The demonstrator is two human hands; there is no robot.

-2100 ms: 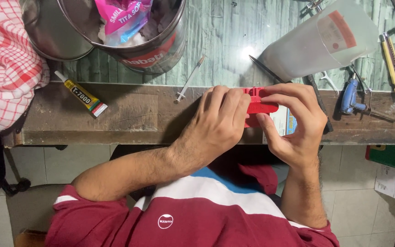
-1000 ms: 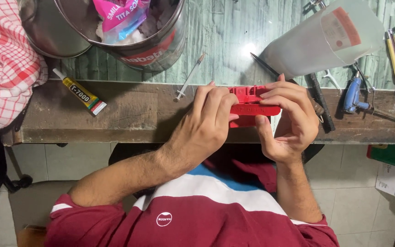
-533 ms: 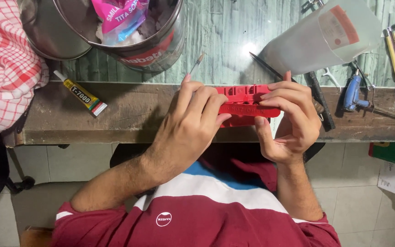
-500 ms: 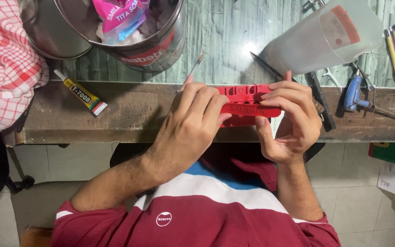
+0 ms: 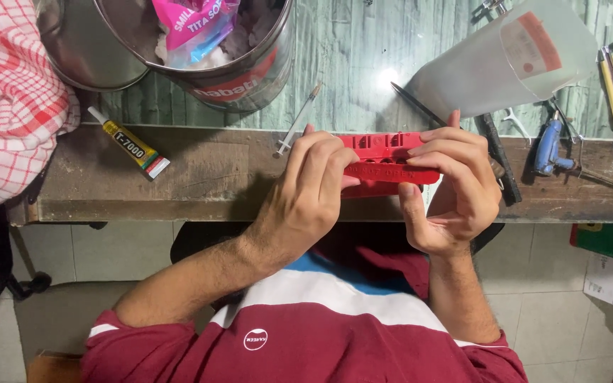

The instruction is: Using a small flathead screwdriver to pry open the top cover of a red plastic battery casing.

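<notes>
From the head view, the left hand [image 5: 306,188] and right hand [image 5: 455,188] both have fingers closed around a flat red plastic case [image 5: 388,162], held just above the counter [image 5: 200,174] edge. Even pressure from both sides would keep it level. Behind, a metal tin [image 5: 250,78] holds pink packets [image 5: 193,25].

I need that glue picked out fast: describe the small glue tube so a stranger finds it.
Start at the big round metal tin at the bench's far left. Just below its rim, the glue tube lies slanted on the brown wooden ledge. It alone has a white nozzle and yellow label.
</notes>
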